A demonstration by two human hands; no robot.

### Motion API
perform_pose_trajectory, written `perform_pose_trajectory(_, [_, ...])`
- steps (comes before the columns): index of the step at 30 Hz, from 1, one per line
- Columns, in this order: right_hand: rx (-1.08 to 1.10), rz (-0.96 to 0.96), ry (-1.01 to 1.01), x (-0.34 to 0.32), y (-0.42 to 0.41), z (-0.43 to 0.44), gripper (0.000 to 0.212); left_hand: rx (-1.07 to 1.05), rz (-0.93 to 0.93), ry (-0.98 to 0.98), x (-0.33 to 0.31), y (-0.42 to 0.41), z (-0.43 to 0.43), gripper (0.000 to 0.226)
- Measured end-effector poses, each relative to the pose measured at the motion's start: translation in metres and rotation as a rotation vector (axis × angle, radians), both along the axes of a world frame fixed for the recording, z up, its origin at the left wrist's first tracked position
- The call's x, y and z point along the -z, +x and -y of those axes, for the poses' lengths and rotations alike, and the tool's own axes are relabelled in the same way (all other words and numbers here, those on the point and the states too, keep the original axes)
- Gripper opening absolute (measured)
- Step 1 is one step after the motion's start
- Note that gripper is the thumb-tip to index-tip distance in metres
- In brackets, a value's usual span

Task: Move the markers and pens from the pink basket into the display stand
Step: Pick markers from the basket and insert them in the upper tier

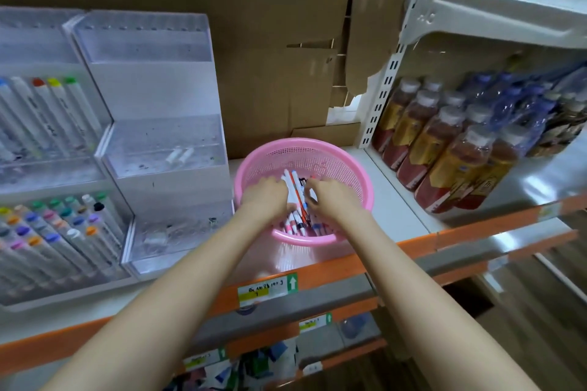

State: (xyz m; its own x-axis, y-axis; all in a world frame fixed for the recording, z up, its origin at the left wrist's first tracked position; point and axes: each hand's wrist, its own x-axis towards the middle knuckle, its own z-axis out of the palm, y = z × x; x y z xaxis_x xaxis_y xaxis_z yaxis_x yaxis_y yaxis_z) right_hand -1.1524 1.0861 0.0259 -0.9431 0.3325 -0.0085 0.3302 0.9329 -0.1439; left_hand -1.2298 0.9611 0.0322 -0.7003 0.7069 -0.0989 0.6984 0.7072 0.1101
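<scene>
A round pink basket [336,155] stands on the shelf and holds several markers and pens [298,192]. Both my hands are inside it. My left hand [265,197] curls its fingers round a bundle of white markers. From the other side, my right hand [328,198] grips the same bundle of pens. A clear tiered display stand [158,136] stands left of the basket, with two white markers on its middle tier. Further left, another stand [41,143] is filled with colour-capped markers.
Brown cardboard [270,73] backs the shelf behind the basket. A white upright [386,79] separates a shelf of bottled drinks [444,143] on the right. The shelf's front edge [317,282] is orange with price labels.
</scene>
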Motion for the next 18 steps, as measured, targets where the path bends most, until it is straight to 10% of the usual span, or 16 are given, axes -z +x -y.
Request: perform_pose_trajectory(18, [0.085, -0.044, -0.189, -0.0063, 0.0052, 0.0016, 0.014, -0.083, 0.161, 0.354, 0.0012, -0.0011, 0.0079, 0.021])
